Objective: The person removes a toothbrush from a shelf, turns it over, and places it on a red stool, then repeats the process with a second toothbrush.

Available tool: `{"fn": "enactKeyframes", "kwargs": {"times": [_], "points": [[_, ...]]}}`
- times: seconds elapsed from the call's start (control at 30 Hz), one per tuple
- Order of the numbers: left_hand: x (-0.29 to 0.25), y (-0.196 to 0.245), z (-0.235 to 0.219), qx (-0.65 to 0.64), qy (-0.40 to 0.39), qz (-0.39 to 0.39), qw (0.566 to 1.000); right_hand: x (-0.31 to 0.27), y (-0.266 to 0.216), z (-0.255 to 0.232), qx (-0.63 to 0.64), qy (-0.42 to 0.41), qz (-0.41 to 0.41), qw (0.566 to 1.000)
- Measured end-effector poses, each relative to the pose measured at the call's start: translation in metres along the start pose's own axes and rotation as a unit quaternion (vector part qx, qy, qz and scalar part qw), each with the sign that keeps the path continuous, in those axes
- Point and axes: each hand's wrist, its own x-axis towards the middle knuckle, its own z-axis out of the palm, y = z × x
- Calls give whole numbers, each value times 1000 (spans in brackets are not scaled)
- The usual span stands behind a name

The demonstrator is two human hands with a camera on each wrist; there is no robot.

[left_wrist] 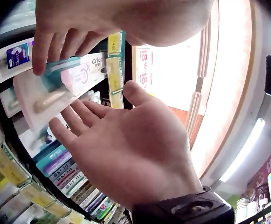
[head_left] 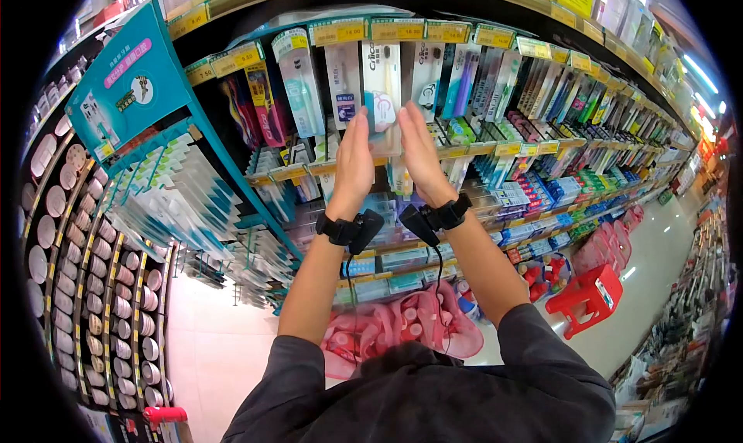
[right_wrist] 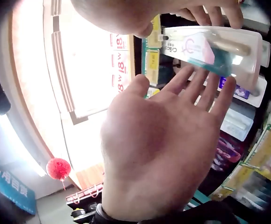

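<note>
A clear toothbrush pack [head_left: 381,79] with a white and pink card hangs at the top row of a shop shelf. My left hand [head_left: 354,160] and right hand [head_left: 418,152] are raised flat on either side of it, fingers straight, fingertips against its edges. In the left wrist view my left hand's palm [left_wrist: 126,149] faces the camera, its fingertips reach the toothbrush pack [left_wrist: 56,88], and the right hand [left_wrist: 103,23] lays its fingers over it. In the right wrist view my right hand [right_wrist: 163,149] touches the toothbrush pack [right_wrist: 215,51] from below.
Rows of hanging toothbrush packs with yellow price tags [head_left: 398,31] fill the shelf. A teal sign [head_left: 128,79] juts out at the left. A red stool [head_left: 588,292] stands in the aisle at the right, and pink goods [head_left: 402,323] lie low in front of me.
</note>
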Motion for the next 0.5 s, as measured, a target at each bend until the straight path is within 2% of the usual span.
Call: {"fn": "enactKeyframes", "kwargs": {"times": [0.13,0.23,0.33,0.37,0.43,0.47,0.5], "points": [[-9,-2,-4,-1,-10,0,1000,-7,-3,-1,-26,7,-11,1000],[-18,-5,-9,-8,-21,11,1000,-25,-21,-2,16,-36,21,999],[-39,-10,-11,-28,-27,1,999,-38,-1,-8,-2,-18,25,1000],[-48,-12,-12,-38,-23,-9,999,-40,22,-13,-9,8,24,1000],[-68,-20,-14,-23,-16,-21,999,-54,36,-20,-10,-7,28,1000],[-78,-29,-15,5,-24,26,999,-66,40,-24,-11,-14,31,999],[-90,-37,-17,17,-24,35,999,-82,26,-25,-53,-14,62,997]]}}
